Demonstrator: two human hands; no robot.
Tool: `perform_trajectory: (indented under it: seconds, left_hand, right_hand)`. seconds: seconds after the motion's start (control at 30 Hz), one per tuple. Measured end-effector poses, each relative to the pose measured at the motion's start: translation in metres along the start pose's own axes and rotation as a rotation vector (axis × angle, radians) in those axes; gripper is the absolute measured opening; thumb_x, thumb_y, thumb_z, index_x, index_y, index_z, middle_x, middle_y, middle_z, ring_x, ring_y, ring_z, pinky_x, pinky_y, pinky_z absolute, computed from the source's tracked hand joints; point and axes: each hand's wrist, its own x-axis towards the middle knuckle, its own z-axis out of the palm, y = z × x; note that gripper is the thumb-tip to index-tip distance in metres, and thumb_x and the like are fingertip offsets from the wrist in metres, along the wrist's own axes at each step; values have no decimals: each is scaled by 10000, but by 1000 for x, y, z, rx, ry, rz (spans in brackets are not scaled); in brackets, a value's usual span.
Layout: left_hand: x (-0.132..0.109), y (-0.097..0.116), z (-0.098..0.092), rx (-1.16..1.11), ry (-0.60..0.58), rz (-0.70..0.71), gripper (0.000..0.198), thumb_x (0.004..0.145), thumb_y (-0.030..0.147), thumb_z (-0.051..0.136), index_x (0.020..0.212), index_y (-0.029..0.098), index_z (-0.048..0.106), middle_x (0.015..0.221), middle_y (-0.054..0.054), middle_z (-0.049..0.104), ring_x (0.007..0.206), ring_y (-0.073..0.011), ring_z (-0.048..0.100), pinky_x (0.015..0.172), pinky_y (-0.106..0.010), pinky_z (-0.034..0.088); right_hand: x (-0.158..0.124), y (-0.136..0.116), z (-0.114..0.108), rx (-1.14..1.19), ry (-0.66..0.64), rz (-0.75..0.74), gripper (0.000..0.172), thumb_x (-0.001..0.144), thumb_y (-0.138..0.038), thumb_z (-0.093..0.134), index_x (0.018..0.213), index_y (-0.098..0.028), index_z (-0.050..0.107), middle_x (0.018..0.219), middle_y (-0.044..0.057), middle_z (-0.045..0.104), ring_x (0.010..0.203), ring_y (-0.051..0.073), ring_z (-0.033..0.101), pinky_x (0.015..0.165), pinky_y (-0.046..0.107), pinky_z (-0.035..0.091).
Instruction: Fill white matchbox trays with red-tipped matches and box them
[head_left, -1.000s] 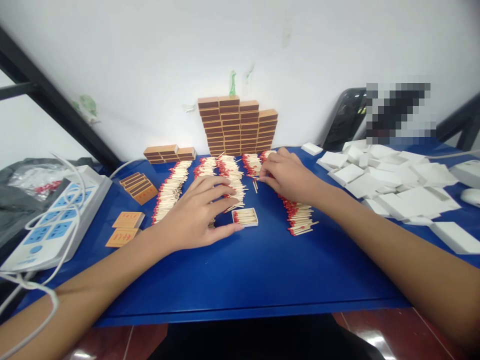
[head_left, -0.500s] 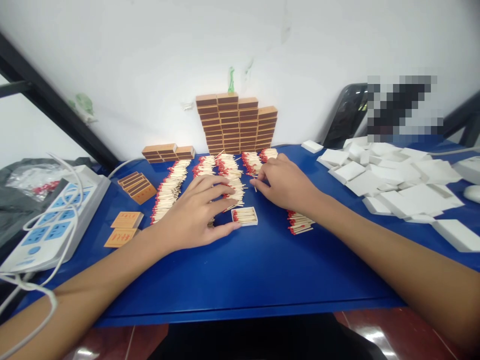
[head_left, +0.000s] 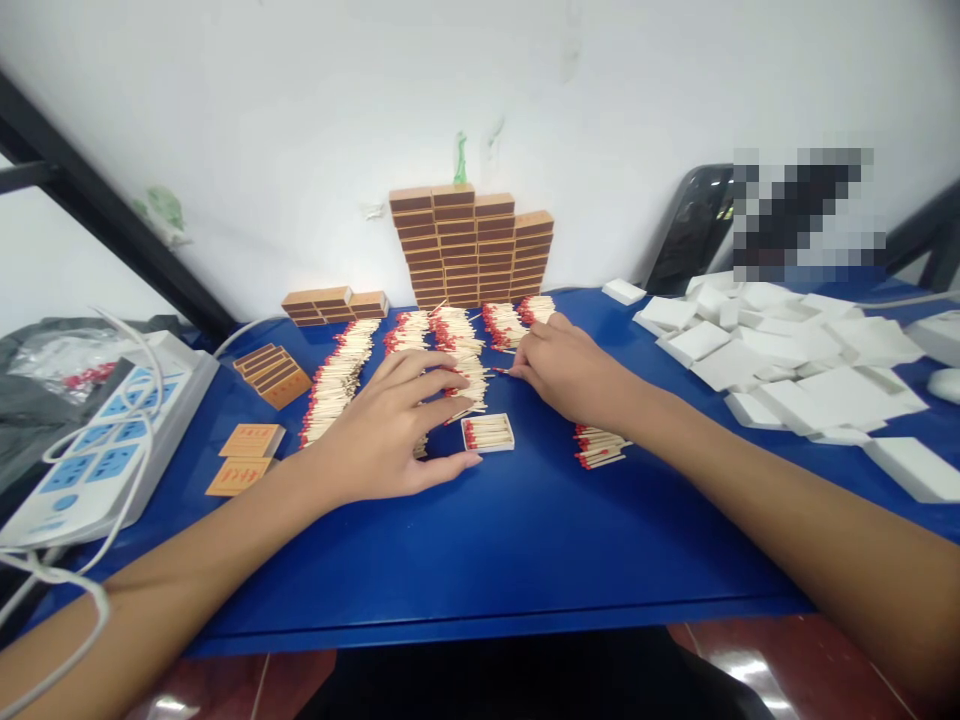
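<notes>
My left hand (head_left: 401,425) is spread over the piles of matches, its thumb beside a small white matchbox tray (head_left: 510,440). Red-tipped matches (head_left: 487,432) lie side by side inside that tray. Behind it, a pile of matches (head_left: 459,340) stretches back between my two hands. My right hand (head_left: 566,370) is closed in a pinch, with a single match (head_left: 501,371) sticking out from its fingertips toward the left. A smaller heap of matches (head_left: 600,446) lies under my right forearm.
Finished-looking brown matchboxes (head_left: 472,250) are stacked against the wall. Several more boxes (head_left: 274,375) lie at the left, near a white power strip (head_left: 112,450) with a loose cable. White empty trays (head_left: 795,360) are heaped on the right of the blue table (head_left: 495,560).
My right fingertips have drawn closer together, and the match between them has turned from pointing down to lying nearly level. My left hand has hardly moved.
</notes>
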Motion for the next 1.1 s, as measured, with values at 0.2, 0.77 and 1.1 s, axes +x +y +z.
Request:
perform_trajectory:
  seconds: [0.2, 0.77, 1.1]
  left_hand:
    - [0, 1, -1, -6, -10, -12, 411, 897, 460, 768, 1216, 205, 719, 1257, -123, 717, 1307, -340, 580, 1110, -540, 472]
    - [0, 1, 0, -12, -15, -10, 241, 892, 382, 776, 1045, 198, 753, 1252, -120, 715, 1317, -338, 577, 1109, -542, 481]
    - [0, 0, 0, 6, -16, -1, 253, 921, 410, 747, 1048, 191, 756, 1233, -118, 722, 1318, -330, 582, 1120, -528, 479]
  right_hand:
    - [-15, -1, -26, 248, -34, -184, 214, 1019, -285, 539, 864, -194, 656, 935, 117, 681, 1007, 295, 554, 866, 413, 438]
    - [-31, -35, -19, 364, -20, -365, 147, 1028, -214, 545, 959, -186, 672, 1013, 105, 613, 970, 260, 576, 857, 405, 477]
    - [-34, -44, -21, 427, 27, -341, 92, 1010, -204, 589, 965, -194, 668, 1021, 87, 623, 990, 246, 589, 886, 400, 489]
